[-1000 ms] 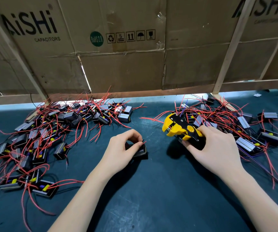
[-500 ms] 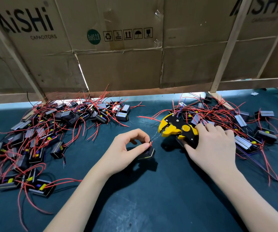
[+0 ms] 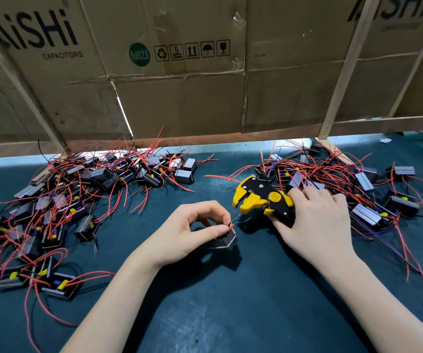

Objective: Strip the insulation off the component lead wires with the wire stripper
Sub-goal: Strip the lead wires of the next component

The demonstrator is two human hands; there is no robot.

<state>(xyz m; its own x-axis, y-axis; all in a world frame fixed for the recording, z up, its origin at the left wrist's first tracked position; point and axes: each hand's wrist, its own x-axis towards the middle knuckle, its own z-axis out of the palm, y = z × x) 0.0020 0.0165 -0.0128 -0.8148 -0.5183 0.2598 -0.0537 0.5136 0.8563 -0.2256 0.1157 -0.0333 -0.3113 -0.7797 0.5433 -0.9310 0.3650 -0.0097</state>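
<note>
My left hand (image 3: 187, 233) pinches the red lead wire (image 3: 230, 226) of a small black component (image 3: 224, 242) that sits just under its fingertips on the dark mat. A thin bare strand runs from the pinch toward the jaws of the wire stripper (image 3: 261, 200). The stripper is yellow and black, its jaws point left, and my right hand (image 3: 314, 220) grips its handles. The jaws stand a little above and to the right of the wire end, apart from it.
A heap of black components with red leads (image 3: 52, 207) covers the left of the dark green mat (image 3: 230, 314). Another heap (image 3: 358, 187) lies behind my right hand. Cardboard sheets on a wooden frame (image 3: 179, 98) wall off the back.
My left hand has lifted off the component and now pinches its lead with the wire end drawn out. The stripper in my right hand has shifted slightly left toward it.
</note>
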